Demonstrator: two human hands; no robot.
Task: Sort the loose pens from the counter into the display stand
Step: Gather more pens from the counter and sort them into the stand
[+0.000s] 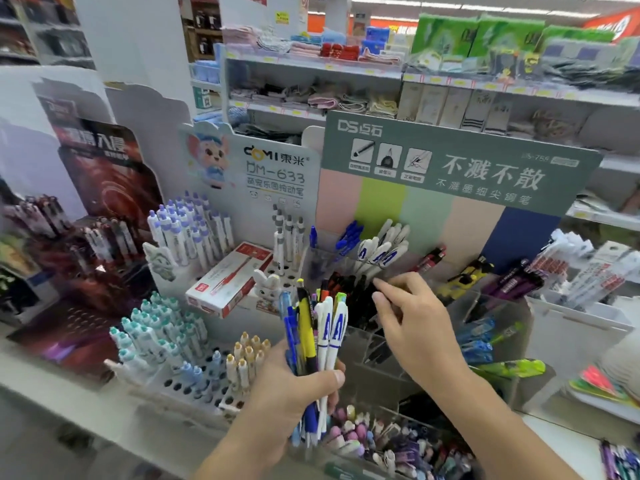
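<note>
My left hand (294, 386) grips a bunch of mixed pens (318, 327) upright: white ones with blue letters, a yellow one, several blue ones. My right hand (412, 313) reaches over the clear acrylic display stand (491, 320), its fingers loosely spread above the compartment of black pens (360, 299); it holds nothing that I can see. Behind, the stand's back compartments hold white lettered pens (381, 247) and blue pens (349, 237).
A white rack (194, 382) with teal and tan capped pens stands to the left, with a red pen box (228, 278) above it. A bin of pastel pens (398, 441) sits in front. Green highlighters (512, 367) and packaged pens (581, 271) lie on the right.
</note>
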